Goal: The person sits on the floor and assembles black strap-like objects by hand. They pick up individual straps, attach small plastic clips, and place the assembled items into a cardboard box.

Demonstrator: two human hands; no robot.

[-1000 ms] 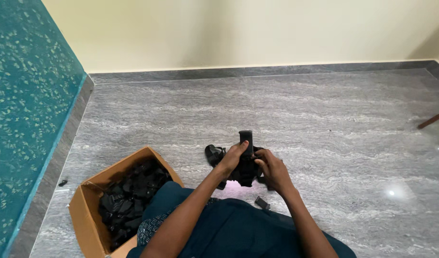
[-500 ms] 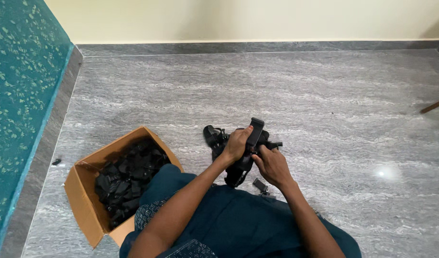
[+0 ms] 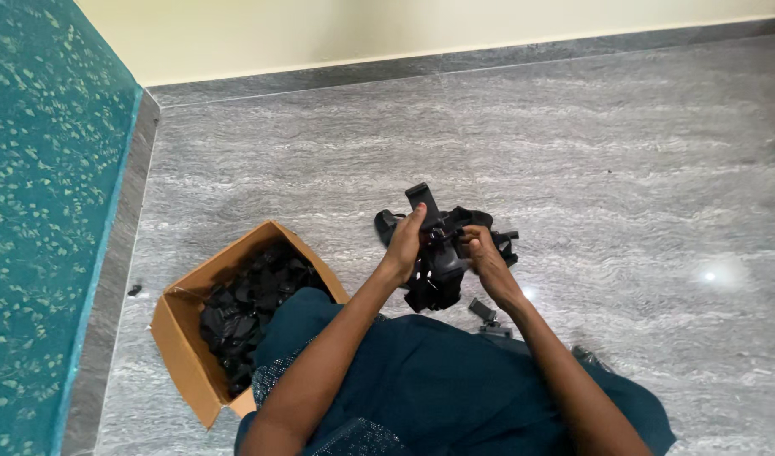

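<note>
I observe both hands closed on one black strap assembly (image 3: 442, 262), held just above the floor in front of the knees. The left hand (image 3: 404, 245) has its grip clamped on the upper part, fingers wrapped about a flat black bar (image 3: 422, 203) that stands up tilted from the bundle. The right hand (image 3: 480, 253) has its grip pinched on the right side of the assembly, fingertips curled in against the straps. The two hands are just beside each other, with the assembly between them. Loose strap ends hang below the hands and spread out to the right.

Behind the left hand, a black looped piece (image 3: 387, 226) lies on the floor, touching or nearly touching the bundle; I cannot tell which. A small black part (image 3: 483, 310) lies on the floor just under the right wrist.

To the left of the lap stands an open cardboard box (image 3: 181, 355), filled with more black pieces (image 3: 248, 295). A tiny dark scrap (image 3: 134, 290) lies beside the box near the wall edge. The grey floor (image 3: 607, 169) meets a teal wall (image 3: 41, 211) on the left. The person wears a dark teal garment (image 3: 421, 380).
</note>
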